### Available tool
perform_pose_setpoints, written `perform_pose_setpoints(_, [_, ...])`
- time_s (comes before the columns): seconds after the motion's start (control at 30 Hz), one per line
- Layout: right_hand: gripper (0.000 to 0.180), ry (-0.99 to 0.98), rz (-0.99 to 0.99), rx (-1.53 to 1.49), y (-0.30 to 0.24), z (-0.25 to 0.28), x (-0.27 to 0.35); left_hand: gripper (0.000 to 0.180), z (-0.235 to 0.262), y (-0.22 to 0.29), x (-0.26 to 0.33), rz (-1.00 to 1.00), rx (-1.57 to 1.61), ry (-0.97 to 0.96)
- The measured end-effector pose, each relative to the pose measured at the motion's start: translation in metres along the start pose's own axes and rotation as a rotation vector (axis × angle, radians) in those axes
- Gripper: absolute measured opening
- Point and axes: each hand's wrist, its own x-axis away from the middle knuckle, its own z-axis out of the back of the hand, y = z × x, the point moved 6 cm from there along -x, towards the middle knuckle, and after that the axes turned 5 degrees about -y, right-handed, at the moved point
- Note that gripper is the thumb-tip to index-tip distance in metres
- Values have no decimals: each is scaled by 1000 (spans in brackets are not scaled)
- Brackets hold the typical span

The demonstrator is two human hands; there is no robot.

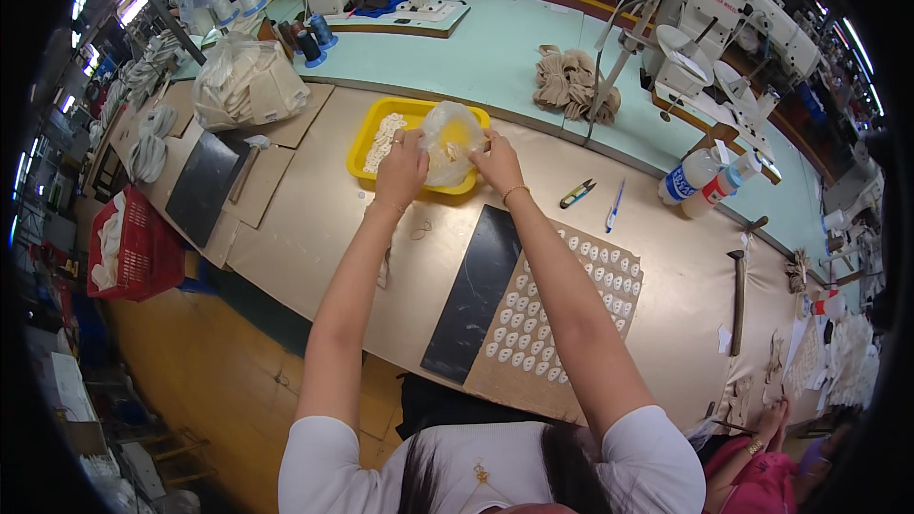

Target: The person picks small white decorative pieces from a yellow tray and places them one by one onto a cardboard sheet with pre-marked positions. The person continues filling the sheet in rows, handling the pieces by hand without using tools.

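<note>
My left hand [404, 168] and my right hand [498, 164] are both closed on the edges of a clear plastic bag [447, 138], one on each side. A few small pale pieces show through the bag's lower part. It is held over the right half of a shallow yellow tray [358, 154]. In the tray's left half lies a heap of small cream-coloured pieces [385, 139]. Below my right forearm, a brown board [484, 368] carries rows of small white oval pieces [519, 341]. A dark flat plate [473, 290] lies along the board's left side.
Thread snips [576, 193], a blue-and-white pen [616, 207] and a hammer [738, 300] lie on the right of the table. Two bottles [693, 176] stand beyond. A bag of fabric pieces [249, 86] sits at left, above a red basket [138, 246]. Another person's hand [769, 422] shows at lower right.
</note>
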Motion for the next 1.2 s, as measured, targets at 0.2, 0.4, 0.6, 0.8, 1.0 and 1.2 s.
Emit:
perform_pose_setpoints(0.2, [19,55,10,-73,-12,-2,10,31,3,-17,-27,143,-408,-249])
perform_pose_setpoints(0.4, [17,110,25,-67,2,4,16,28,13,-8,-35,218,-217,-173])
perform_pose_setpoints(0.6, [19,-50,-126,-284,-1,-12,21,29,15,-1,-36,124,-165,-209])
perform_pose_setpoints(0.8, [26,-117,-125,-255,-6,-13,18,29,17,4,-41,51,-83,-215])
perform_pose_setpoints(1.0, [41,-127,-126,-260,-14,-15,25,32,7,1,-39,43,-303,-310])
perform_pose_setpoints(1.2, [54,-93,-144,-277,-13,-9,33,40,20,-9,-34,136,-245,-252])
